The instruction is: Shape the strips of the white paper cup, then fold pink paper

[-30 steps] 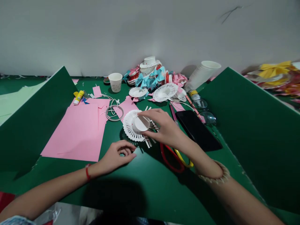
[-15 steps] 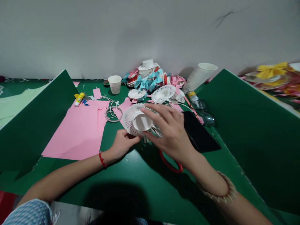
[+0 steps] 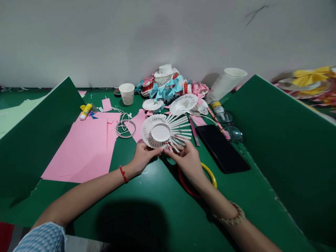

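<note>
A white paper cup cut into radiating strips [image 3: 164, 131] is held up over the green table [image 3: 162, 210], its round base facing me. My left hand [image 3: 143, 157] pinches its lower left rim. My right hand [image 3: 185, 159] pinches the strips at its lower right. Under my right wrist lie scissors with red and yellow handles [image 3: 202, 178]. A large pink paper sheet [image 3: 84, 147] lies flat to the left of my left hand.
Green dividers [image 3: 283, 140] rise on both sides. A black phone [image 3: 222, 148] and glasses [image 3: 227, 124] lie right of the cup. Behind are finished cup crafts with bows [image 3: 168, 87], a small paper cup [image 3: 126, 93], a cup stack [image 3: 225, 84], a glue stick [image 3: 85, 111] and a tape ring [image 3: 126, 128].
My left hand rose from the table and took the cup's rim. My right hand moved from the cup's top to its lower right strips. The cup now faces me flat.
</note>
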